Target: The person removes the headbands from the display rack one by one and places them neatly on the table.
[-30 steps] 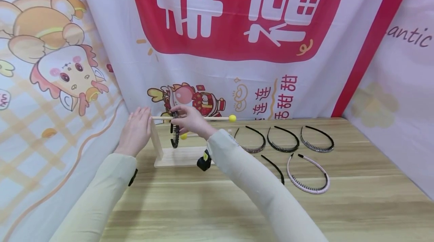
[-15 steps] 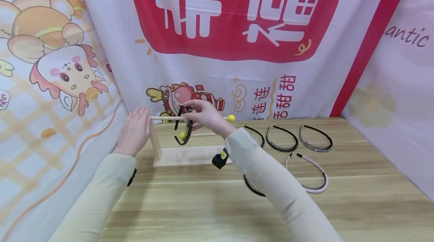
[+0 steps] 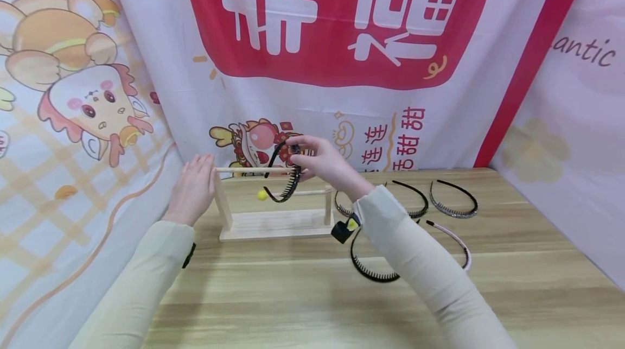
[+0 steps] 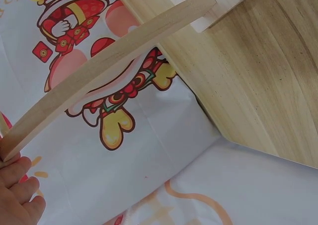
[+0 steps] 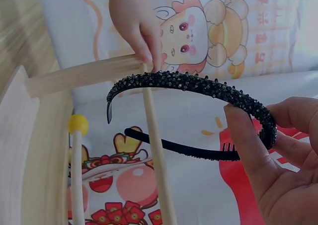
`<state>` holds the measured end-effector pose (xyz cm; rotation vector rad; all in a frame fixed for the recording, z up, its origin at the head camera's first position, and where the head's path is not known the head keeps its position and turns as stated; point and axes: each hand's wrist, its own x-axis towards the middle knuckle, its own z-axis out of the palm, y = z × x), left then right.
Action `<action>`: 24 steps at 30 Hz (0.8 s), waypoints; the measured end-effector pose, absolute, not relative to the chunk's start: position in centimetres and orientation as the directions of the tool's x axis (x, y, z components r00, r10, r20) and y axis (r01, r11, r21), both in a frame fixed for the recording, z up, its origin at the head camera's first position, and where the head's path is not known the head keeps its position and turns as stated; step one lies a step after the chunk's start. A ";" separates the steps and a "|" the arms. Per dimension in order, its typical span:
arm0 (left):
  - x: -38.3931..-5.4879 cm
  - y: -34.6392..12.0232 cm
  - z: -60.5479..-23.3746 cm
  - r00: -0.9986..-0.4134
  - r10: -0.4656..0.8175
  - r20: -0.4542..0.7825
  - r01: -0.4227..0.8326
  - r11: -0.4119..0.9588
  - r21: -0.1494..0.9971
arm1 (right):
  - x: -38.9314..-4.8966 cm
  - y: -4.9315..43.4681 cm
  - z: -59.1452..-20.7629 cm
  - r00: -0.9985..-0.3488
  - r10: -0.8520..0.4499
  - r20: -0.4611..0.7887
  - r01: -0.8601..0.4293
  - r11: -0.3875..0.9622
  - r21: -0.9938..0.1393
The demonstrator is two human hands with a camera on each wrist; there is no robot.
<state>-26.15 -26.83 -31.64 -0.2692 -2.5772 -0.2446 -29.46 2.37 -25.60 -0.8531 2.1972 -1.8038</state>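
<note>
My right hand [image 3: 328, 165] pinches a black headband [image 3: 294, 182] between thumb and fingers at its curved middle. Dark glittering beads cover its outside in the right wrist view, with comb teeth inside. The two arms of the headband straddle the upper rod [image 3: 244, 170] of a wooden stand [image 3: 273, 224], their tips pointing left. My left hand [image 3: 192, 189] lies with straight fingers at the top of the stand's left post [image 4: 99, 71]. A yellow ball [image 5: 78, 123] caps the lower rod. The upper rod's right end is hidden behind my right hand.
Several headbands lie to the right: a black toothed one [image 3: 373, 275], a pale pink one [image 3: 456, 236] and a greyish one [image 3: 456, 213] among them. My right sleeve covers parts of some. Printed cloth [image 3: 312, 75] hangs behind and at both sides.
My right hand has slid the headband rightward along the upper rod, and its opening has turned more into view. My left hand has stayed at the post.
</note>
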 end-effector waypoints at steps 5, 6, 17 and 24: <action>-26.3 -26.9 -31.7 -0.837 0.141 0.529 0.239 0.963 0.123 | -29.3 3.9 -25.5 -0.830 -0.502 0.241 -0.338 0.110 -0.935; -26.4 -26.9 -31.7 -0.837 0.140 0.528 0.239 0.963 0.124 | -29.3 4.2 -25.5 -0.830 -0.501 0.245 -0.344 0.114 -0.932; -26.7 -27.0 -31.9 -0.840 0.141 0.524 0.234 0.965 0.115 | -29.0 7.4 -25.6 -0.835 -0.481 0.268 -0.361 0.110 -0.926; -26.5 -26.9 -31.8 -0.843 0.143 0.519 0.234 0.965 0.115 | -28.9 9.2 -25.6 -0.854 -0.455 0.252 -0.337 0.115 -0.934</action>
